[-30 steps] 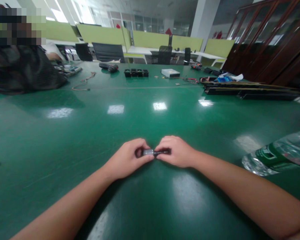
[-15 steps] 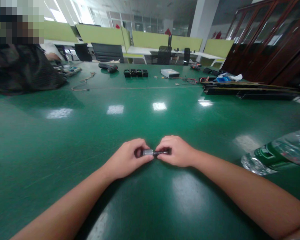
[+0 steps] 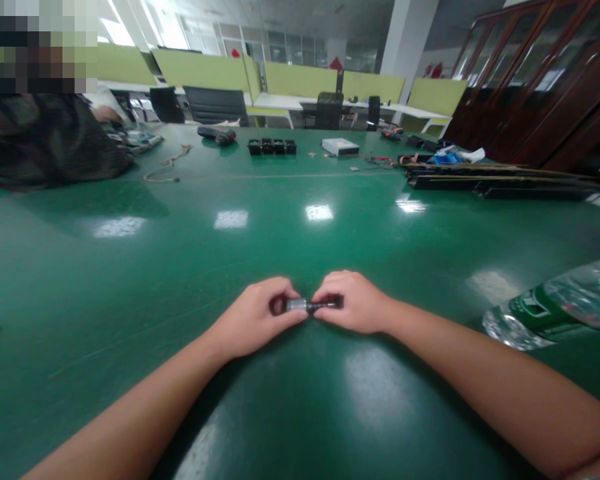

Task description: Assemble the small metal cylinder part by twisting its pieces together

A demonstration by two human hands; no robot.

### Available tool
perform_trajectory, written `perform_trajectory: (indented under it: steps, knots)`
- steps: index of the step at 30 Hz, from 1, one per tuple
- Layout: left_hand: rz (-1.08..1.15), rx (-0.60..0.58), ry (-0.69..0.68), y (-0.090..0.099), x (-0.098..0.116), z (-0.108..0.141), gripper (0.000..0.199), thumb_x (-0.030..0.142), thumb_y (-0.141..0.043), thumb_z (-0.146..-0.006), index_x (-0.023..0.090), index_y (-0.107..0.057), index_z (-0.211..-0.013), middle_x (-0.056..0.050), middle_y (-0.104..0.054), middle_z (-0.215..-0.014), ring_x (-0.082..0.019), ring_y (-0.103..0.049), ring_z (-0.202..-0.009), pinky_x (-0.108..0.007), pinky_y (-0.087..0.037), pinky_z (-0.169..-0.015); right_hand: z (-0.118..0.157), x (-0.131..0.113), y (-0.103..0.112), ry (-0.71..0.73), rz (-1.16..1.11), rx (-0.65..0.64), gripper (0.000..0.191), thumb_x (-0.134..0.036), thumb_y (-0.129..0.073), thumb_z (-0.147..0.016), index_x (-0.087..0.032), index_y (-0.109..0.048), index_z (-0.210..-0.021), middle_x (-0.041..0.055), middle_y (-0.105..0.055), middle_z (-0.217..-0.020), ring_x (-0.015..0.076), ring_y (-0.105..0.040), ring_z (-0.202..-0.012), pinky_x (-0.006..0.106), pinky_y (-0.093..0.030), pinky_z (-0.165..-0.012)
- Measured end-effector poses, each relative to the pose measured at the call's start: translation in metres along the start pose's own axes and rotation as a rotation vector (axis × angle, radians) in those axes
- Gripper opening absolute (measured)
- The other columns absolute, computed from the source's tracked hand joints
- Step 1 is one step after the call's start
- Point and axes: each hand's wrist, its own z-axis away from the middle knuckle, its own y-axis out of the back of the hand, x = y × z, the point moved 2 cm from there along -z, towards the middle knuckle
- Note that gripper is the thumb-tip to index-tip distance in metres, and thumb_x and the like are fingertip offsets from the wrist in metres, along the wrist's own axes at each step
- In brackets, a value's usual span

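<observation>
We pinch a small silver-grey cylinder (image 3: 297,305) in our left hand (image 3: 250,317), thin dark rod (image 3: 325,305) in line with it in our right hand (image 3: 357,303); both sit between hands, at glossy green desk (image 3: 300,250); clear green-labelled plastic bottle (image 3: 540,313) lies right.

Bare left hand (image 3: 260,317), bare right hand (image 3: 357,303), and look, the left forearm (image 3: 145,397) is uncovered; the right forearm (image 3: 480,367), equally bare, broadens toward a creased elbow (image 3: 593,450)!
</observation>
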Motion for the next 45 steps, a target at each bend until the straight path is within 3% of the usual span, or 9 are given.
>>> perform_trajectory:
  steps: [19, 45]
  knots:
    - [-0.018, 0.011, -0.020, 0.0005, 0.0010, 0.0004, 0.029, 0.047, -0.065, -0.086, 0.018, -0.066, -0.084, 0.001, -0.060, -0.070, -0.015, -0.055, -0.064, -0.024, -0.040, -0.060, 0.0017, -0.0017, 0.0030, -0.048, 0.048, 0.045, 0.006, -0.018, -0.071, -0.073, -0.018, -0.069, -0.079, 0.0012, -0.069, -0.075, 0.0160, -0.061, -0.075, 0.029, -0.043, -0.074]
    - [-0.013, 0.013, -0.027, 0.0004, -0.0003, 0.0011, 0.027, 0.046, -0.065, -0.085, 0.018, -0.066, -0.085, 0.001, -0.061, -0.071, -0.015, -0.057, -0.065, -0.024, -0.041, -0.060, 0.0051, 0.0042, 0.0099, -0.108, 0.047, -0.002, 0.006, -0.017, -0.070, -0.070, -0.018, -0.065, -0.072, -0.0001, -0.065, -0.070, 0.0150, -0.058, -0.070, 0.028, -0.041, -0.072]
